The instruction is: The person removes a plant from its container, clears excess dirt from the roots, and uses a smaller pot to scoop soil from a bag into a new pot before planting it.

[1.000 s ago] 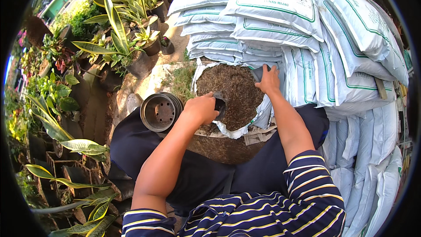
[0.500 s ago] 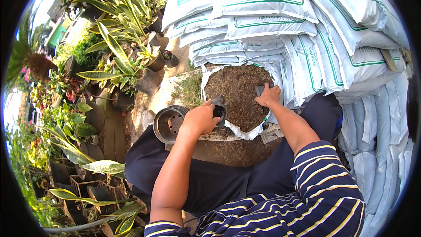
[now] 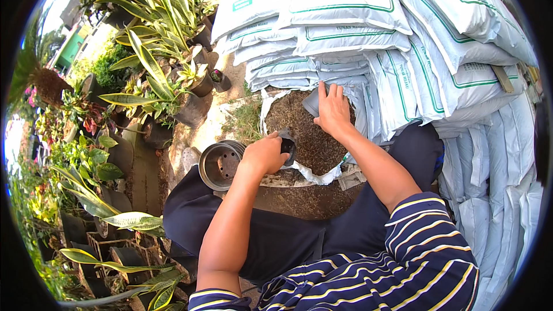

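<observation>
An opened white sack (image 3: 317,178) full of brown, crumbly soil (image 3: 291,115) stands in front of me between my legs. My left hand (image 3: 264,155) is closed on a small black plastic planting bag (image 3: 288,147), holding it over the sack's near left part with its dark mouth showing. Over the far part of the soil, my right hand (image 3: 334,109) grips a grey, curved scoop-like piece (image 3: 311,105). Its fingers cover part of that piece, so its full shape is hidden. The two hands are apart.
Stacked dark pots with holed bottoms (image 3: 218,167) sit beside my left knee. White filled sacks (image 3: 345,8) are piled high at the back and right. Potted snake plants (image 3: 152,66) and other greenery line the left. A grass tuft (image 3: 245,120) grows by the sack.
My right hand has moved left and farther away across the soil with the grey scoop-like piece, which now shows more. My left hand stays nearly still with the planting bag.
</observation>
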Demonstrator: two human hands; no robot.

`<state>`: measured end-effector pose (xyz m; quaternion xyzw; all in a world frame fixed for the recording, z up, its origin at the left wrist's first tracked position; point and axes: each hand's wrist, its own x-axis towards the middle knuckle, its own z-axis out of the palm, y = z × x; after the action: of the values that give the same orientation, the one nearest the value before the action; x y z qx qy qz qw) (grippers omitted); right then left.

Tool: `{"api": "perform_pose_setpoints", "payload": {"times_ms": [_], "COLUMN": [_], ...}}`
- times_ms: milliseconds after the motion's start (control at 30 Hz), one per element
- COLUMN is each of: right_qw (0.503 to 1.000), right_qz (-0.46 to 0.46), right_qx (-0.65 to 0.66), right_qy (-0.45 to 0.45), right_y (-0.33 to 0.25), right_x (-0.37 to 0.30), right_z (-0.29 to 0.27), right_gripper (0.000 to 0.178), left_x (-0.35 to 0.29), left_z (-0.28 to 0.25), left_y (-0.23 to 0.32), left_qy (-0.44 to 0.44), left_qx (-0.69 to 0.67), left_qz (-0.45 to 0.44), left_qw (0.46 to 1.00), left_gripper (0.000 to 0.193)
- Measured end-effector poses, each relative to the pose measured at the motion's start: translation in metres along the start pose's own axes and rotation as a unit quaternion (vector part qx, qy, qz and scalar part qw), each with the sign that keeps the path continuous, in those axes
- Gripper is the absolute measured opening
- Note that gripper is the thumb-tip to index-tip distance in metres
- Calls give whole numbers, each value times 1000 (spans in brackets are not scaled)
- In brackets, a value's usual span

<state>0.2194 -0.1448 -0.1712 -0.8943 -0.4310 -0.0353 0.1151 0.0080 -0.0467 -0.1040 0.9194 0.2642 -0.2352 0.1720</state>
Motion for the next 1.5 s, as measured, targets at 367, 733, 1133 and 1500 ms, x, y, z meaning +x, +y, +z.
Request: {"api": "perform_pose_setpoints", "payload": {"times_ms": [367, 733, 1133, 1500], "right_qw": [985, 923, 968, 999], "right_qz": [163, 227, 153, -22], "right_qx": [-32, -30, 25, 33], "right_qy": [-52, -311, -196, -18], "right_y": [86, 97, 30, 12], "right_x": [27, -1, 31, 34], "right_z": [51, 121, 29, -29], "right_gripper": [111, 100, 102, 98], "left_x": [-6, -9, -12, -12], "left_z": [1, -1, -5, -3], "left_y": [-5, 8, 16, 19], "left_qy": [39, 33, 8, 23], "left_qx": [-5, 22, 47, 30], "left_qz": [13, 12, 0, 28], "left_qw": [999, 999, 999, 999], "left_gripper": [57, 54, 56, 56]}}
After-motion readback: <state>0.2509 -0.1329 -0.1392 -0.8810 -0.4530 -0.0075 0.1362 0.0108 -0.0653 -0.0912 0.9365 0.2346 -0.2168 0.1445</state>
